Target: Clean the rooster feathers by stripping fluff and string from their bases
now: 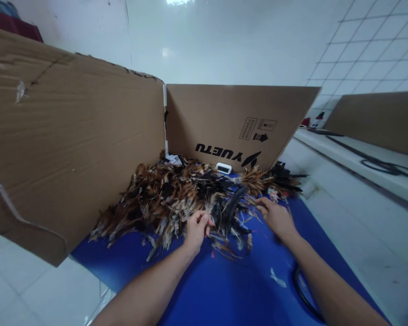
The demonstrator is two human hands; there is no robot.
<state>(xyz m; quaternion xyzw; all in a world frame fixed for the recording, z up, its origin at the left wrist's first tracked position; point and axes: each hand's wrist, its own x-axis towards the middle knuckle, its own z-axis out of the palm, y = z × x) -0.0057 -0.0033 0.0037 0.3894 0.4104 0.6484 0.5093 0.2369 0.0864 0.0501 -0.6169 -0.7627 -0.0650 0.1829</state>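
A big heap of brown, tan and black feathers [170,194] spreads over the blue table top [245,280]. At the heap's front edge, my left hand [196,230] is closed in a pinch on what looks like a feather, its quill hidden by the fingertips. Long dark feathers [231,208] lie just right of those fingers. My right hand [277,219] is at the heap's right side, thumb and forefinger drawn together beside thin brown feathers. Whatever sits between those fingertips is too small to make out.
Cardboard panels [88,127] stand along the left and back, the rear one printed YUETU. A small white digital display [223,168] leans there. A black looped cord [301,290] and a clear scrap [278,278] lie nearer me. A white ledge [360,158] runs along the right.
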